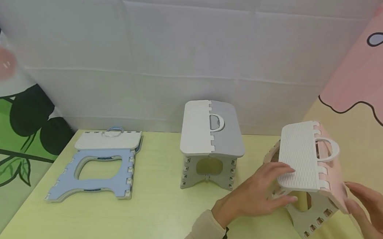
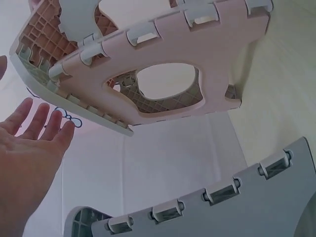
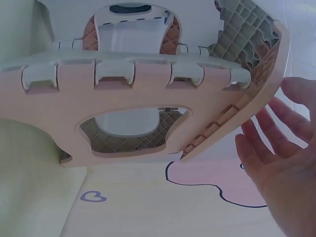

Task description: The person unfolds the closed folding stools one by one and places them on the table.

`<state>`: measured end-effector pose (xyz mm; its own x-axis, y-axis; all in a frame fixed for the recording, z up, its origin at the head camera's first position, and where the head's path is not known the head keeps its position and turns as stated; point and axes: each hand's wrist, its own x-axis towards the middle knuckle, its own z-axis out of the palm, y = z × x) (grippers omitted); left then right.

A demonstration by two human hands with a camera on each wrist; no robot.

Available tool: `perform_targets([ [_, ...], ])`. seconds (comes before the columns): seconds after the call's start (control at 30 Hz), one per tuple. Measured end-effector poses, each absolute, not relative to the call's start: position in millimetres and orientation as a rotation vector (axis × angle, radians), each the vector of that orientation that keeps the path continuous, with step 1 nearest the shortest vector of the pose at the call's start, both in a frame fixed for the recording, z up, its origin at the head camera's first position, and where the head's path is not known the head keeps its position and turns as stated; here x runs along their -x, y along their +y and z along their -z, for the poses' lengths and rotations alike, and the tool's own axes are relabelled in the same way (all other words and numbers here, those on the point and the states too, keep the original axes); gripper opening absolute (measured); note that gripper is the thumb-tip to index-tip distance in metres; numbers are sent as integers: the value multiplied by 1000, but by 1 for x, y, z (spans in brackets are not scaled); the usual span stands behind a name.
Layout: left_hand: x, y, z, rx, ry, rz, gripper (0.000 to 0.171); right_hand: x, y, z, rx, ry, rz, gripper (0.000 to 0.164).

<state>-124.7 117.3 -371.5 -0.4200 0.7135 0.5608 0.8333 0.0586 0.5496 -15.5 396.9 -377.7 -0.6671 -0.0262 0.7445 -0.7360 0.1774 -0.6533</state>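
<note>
A white-and-pink folding step stool (image 1: 299, 155) stands unfolded at the right of the table, turned at an angle, its white loop handle (image 1: 332, 150) raised. My left hand (image 1: 256, 193) is at the white half's left edge, fingers spread and fairly straight. The left wrist view shows that hand's fingers (image 2: 42, 121) beside the seat, gripping nothing. At the pink half's outer edge is my right hand (image 1: 376, 215), its fingertips touching or very near it. In the right wrist view its fingers (image 3: 276, 131) are loosely bent beside the seat rim.
A white-and-grey folding stool (image 1: 195, 130) stands unfolded at the table's middle, left of my left hand. A blue-and-white folding stool (image 1: 108, 185) lies folded flat further left. White cloth (image 1: 182, 53) hangs behind the yellow-green table (image 1: 146, 219).
</note>
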Motion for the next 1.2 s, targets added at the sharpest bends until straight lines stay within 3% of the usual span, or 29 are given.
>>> perform_targets([
  [0.53, 121, 130, 372, 1627, -2030, 1288, 50, 21, 377, 371, -881, -1772, -1546, 44],
  [0.97, 124, 130, 369, 1587, -2031, 1033, 41, 17, 376, 372, -709, -1938, -1419, 46],
  [1.2, 126, 129, 370, 1610, -2001, 959, 42, 20, 379, 375, -756, -1921, -1429, 41],
])
